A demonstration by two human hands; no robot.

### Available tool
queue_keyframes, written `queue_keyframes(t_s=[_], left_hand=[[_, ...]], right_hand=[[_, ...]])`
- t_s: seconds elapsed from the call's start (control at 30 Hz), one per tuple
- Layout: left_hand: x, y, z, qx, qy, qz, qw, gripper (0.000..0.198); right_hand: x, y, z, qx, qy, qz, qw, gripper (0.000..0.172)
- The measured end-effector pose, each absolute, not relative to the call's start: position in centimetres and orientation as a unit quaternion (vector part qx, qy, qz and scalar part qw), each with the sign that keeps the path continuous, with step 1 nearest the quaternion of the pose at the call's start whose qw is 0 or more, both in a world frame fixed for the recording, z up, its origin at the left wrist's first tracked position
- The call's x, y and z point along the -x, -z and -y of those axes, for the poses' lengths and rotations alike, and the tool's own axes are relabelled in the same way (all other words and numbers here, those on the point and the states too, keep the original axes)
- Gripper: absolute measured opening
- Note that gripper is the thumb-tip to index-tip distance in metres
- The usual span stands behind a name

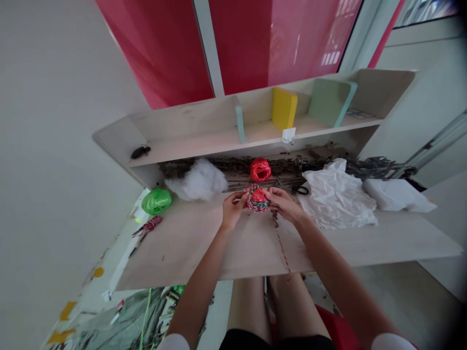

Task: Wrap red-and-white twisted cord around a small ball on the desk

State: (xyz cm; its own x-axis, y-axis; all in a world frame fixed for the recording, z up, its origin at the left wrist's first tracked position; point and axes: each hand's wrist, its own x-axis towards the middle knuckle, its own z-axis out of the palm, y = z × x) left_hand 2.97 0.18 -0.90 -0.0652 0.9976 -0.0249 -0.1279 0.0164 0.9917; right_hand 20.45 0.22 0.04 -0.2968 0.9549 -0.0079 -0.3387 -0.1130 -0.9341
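Note:
Between both hands, a little above the desk, is a small round bundle [258, 198] of red, green and white twisted cord with a shiny red middle. My left hand [234, 208] grips its left side with thumb and fingers. On the right side, my right hand [283, 201] pinches the same bundle. A thin red-and-white string [282, 248] trails from near my right hand towards the desk's front edge. Just behind the bundle sits a ball of red plastic twine [260, 169]. Black-handled scissors [300, 190] lie right of my right hand, partly hidden.
White stuffing [200, 181] and a green twine ball [156, 201] occupy the desk's left. A red-and-white cord bundle [152, 223] lies nearby. Crumpled white paper [335, 197] and a white packet [397, 195] are on the right. Dry stalks line the back below a shelf [197, 150].

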Motion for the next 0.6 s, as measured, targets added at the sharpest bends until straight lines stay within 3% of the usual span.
queue_keyframes(t_s=[0.23, 0.43, 0.6], left_hand=[[-3.7, 0.7, 0.2, -0.441, -0.524, -0.447, 0.575, 0.033], [-4.4, 1.2, 0.4, -0.444, -0.544, -0.455, 0.548, 0.039], [-4.2, 1.0, 0.3, -0.385, -0.524, -0.464, 0.602, 0.047]], right_hand=[[-19.6, -0.2, 0.1, 0.401, -0.579, 0.541, 0.459, 0.05], [-19.5, 0.6, -0.1, 0.375, -0.606, 0.554, 0.431, 0.049], [-19.6, 0.8, -0.3, 0.361, -0.646, 0.517, 0.432, 0.047]])
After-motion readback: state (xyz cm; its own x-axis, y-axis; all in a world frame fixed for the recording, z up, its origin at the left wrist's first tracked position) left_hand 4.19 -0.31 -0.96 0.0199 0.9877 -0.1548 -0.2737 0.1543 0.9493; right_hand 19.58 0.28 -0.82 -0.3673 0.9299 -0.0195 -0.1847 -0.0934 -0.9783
